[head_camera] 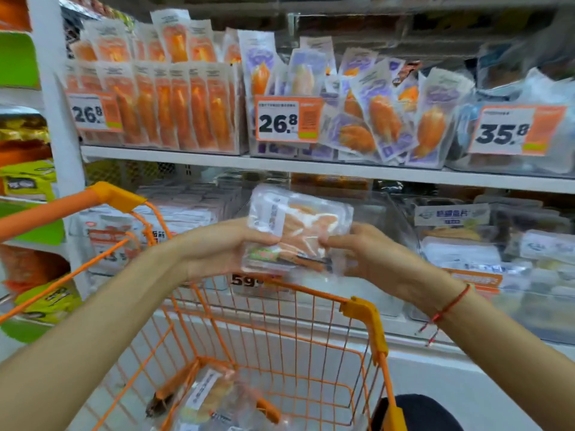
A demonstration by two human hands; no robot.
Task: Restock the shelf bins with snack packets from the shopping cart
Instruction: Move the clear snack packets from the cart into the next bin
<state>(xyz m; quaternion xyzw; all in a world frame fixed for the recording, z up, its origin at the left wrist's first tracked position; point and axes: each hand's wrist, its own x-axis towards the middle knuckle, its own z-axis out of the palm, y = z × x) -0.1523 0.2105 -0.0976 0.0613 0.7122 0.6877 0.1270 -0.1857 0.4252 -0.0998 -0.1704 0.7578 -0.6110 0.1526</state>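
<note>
Both hands grip one pack (297, 231) above the cart (280, 337): left hand (217, 247) on its left edge, right hand (367, 253) on its right. Long axis approx upright, tilted. Lower-shelf bin (389, 213) lies right behind, w/ neither hand nearer.

Both hands up on a snack packet (295, 231) over the orange cart (364, 309)!
Left hand (224, 247) grips its nine o'clock edge, right hand (370, 253) pinches at three o'clock.

The scene is evenly and brightly lit, seemingly from overhead, with hardly any shadows cast. Motion blur is seen across the held snack packets (295, 231) and the right shelf bins (510, 244). Straight lines are bowed toward the frame edges by the wide-angle lens.
</note>
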